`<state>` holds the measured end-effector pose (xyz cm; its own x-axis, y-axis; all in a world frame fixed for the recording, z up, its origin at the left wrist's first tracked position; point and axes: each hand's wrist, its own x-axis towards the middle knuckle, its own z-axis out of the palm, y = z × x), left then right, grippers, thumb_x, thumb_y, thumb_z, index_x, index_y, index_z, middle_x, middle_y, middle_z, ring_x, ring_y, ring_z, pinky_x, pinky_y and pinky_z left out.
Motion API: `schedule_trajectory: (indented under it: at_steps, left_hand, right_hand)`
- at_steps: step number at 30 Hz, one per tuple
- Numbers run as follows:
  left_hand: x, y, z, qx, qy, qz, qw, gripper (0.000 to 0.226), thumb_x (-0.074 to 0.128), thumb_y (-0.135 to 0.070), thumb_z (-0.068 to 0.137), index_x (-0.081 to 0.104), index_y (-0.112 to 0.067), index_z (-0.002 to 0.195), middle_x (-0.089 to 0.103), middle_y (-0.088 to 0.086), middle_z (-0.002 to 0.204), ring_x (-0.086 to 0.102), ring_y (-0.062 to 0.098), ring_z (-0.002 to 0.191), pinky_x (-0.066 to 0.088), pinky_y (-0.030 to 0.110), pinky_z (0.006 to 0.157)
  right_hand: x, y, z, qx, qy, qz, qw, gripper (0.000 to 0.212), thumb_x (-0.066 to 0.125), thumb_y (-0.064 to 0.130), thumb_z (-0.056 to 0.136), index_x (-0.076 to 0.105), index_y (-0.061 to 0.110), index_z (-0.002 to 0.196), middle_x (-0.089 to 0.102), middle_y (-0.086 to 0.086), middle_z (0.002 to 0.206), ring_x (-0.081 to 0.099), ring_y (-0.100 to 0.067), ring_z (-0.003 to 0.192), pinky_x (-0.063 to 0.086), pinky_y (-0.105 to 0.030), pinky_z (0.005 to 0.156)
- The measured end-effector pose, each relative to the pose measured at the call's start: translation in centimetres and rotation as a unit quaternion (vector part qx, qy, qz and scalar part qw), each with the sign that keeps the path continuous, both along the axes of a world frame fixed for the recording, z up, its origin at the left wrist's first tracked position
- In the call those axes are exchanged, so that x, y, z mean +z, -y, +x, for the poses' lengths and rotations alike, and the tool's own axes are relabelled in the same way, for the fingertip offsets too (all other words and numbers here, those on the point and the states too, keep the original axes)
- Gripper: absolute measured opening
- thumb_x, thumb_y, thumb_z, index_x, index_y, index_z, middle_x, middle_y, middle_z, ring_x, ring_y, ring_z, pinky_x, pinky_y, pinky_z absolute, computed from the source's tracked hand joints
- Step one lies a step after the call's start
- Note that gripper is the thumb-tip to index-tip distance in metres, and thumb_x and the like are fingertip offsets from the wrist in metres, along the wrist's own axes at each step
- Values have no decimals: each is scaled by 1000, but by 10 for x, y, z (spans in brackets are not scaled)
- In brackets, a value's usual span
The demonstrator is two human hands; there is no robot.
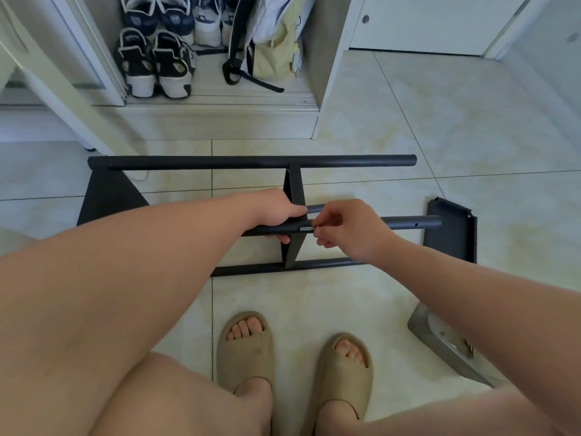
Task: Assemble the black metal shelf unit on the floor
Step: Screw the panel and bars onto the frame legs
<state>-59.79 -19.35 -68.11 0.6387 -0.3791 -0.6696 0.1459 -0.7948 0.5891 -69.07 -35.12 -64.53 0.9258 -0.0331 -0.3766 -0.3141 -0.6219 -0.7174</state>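
One shelf unit (107, 202): laid on its side on the tiled floor (408, 121), part-built, probably so that the joints can be reached from above.
Left hand (276, 215): curled round the middle pole (408, 222), just left of the upright shelf panel (294, 190); the pole is likely being kept from rolling while the joint is worked.
Silver part (305, 229): set against the pole where the panel is met; whether it is a screw or a key cannot be told.
Right hand (349, 228): fingertips pinched on the silver part, seemingly so that it can be seated or turned.
Loose panel (452, 234): left on the floor just beyond the pole ends, within reach, judged to be kept for a later fitting.
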Motion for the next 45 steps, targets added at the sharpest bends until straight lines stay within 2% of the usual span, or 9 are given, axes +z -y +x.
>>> schedule_trajectory:
  at_steps: [7,10,17,21,28,33,37,43,45]
  left_hand:
    - [-4,-2,4,-26,17,2,1000,49,42,-42,101,69,-2,105,76,4,73,67,21,72,54,34,85]
    - [-5,-3,4,-31,25,6,999,49,43,-44,101,71,-4,103,76,1,72,67,16,71,51,31,81]
    - [-5,-8,4,-17,15,-7,1000,44,48,-44,100,72,-7,102,77,2,77,67,4,63,45,27,72]
    - [-5,-10,5,-29,35,10,999,46,43,-42,103,75,-9,96,78,-1,81,64,14,82,44,31,82]
    - [-4,-9,6,-30,50,23,998,48,44,-43,102,78,-11,90,77,-5,78,63,13,86,42,28,79]
    - [-2,-6,3,-36,59,13,998,43,44,-35,102,73,-4,92,76,0,75,57,9,69,41,25,67]
    - [-2,-7,3,-57,67,18,996,37,44,-30,102,70,-7,90,76,3,81,59,12,74,42,25,70]
    - [0,-5,4,-29,54,21,998,41,42,-30,103,71,-1,100,76,-1,76,59,16,78,41,28,72]
    - [-1,-7,4,-8,36,12,999,41,45,-34,103,75,-5,98,76,-3,75,63,14,79,42,28,74]
  right_hand:
    - [-3,-9,-4,23,6,-41,999,22,65,11,93,63,27,79,74,-1,79,72,-21,82,61,-38,78]
    - [-3,-15,-5,54,22,-77,995,19,64,13,95,62,26,82,73,-1,84,70,-18,82,55,-26,69]
    - [-5,-26,1,162,40,-182,969,15,55,7,99,59,19,90,69,-10,92,63,-28,85,48,-31,72]
    - [-9,-26,5,60,2,-120,991,13,60,9,96,64,18,88,72,-7,88,68,-24,84,55,-32,74]
    - [-10,-30,4,-113,-57,59,990,14,66,1,92,66,9,81,72,-14,80,70,-19,63,63,-32,74]
    - [-7,-31,6,105,18,-169,980,11,55,9,99,61,16,93,69,-11,96,65,-29,88,53,-36,79]
    - [-7,-34,5,176,53,-235,954,18,52,8,99,50,23,89,64,-13,93,61,-33,88,49,-38,74]
    - [-9,-35,8,-39,-25,-51,998,18,62,5,94,60,13,78,73,-12,80,73,-29,81,60,-46,84]
    - [-11,-36,8,-35,-26,-52,998,18,62,7,95,60,14,79,73,-14,82,73,-30,81,60,-46,84]
